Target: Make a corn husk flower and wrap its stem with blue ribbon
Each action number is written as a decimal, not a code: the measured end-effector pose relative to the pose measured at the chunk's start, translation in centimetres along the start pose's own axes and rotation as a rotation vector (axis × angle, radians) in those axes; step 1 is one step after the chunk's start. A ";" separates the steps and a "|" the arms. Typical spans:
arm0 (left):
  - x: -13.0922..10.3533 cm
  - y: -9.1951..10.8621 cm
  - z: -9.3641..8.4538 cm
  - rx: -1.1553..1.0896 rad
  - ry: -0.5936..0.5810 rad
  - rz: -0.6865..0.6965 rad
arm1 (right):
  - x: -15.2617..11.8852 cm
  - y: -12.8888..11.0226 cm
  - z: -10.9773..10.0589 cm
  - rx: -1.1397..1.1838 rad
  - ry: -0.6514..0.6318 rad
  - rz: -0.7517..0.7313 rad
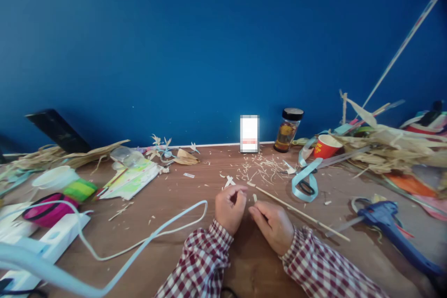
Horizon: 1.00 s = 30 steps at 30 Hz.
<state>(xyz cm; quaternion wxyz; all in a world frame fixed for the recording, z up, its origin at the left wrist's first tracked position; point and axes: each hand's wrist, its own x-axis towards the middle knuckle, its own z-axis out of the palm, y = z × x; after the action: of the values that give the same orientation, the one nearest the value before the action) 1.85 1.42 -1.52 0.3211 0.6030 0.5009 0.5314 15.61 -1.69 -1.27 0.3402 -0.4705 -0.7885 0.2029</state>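
Note:
My left hand (pixel 230 208) is curled above the brown table, thumb and forefinger drawn together. Just beyond its knuckles shows a small white piece (pixel 229 181); whether the fingers touch it I cannot tell. My right hand (pixel 274 224) is closed close beside it, knuckles up. A short pale strip (pixel 255 198) sticks out at its fingertips. To the right, a thin wooden stick (pixel 303 213) lies slantwise on the table. Pale shavings (pixel 263 167) are scattered beyond both hands.
Right: blue glue gun (pixel 391 228), light blue ribbon (pixel 302 186) over black-handled scissors (pixel 307 188), red paper cup (pixel 327 147), lidded jar (pixel 287 130), dried husks (pixel 387 142). A blurred bright screen (pixel 249 132) stands by the wall. Left: white cable (pixel 157 232), power strip (pixel 57 244), pink pouch (pixel 49 210).

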 end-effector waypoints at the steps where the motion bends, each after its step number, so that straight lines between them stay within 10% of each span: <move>1: 0.0 0.0 0.0 -0.039 -0.008 -0.027 | 0.0 0.0 0.0 0.013 0.006 0.012; 17: 0.3 0.2 0.2 -0.276 -0.119 -0.168 | 0.8 -0.4 -0.5 0.304 0.268 0.181; 30: 0.0 -0.7 0.2 0.016 -0.095 0.073 | 0.9 -0.4 -0.6 0.403 0.275 0.191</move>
<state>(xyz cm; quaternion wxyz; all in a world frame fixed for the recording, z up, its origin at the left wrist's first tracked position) 1.87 1.64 -2.22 0.3202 0.6480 0.4671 0.5094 15.48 -1.12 -0.28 0.5103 -0.4885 -0.6306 0.3214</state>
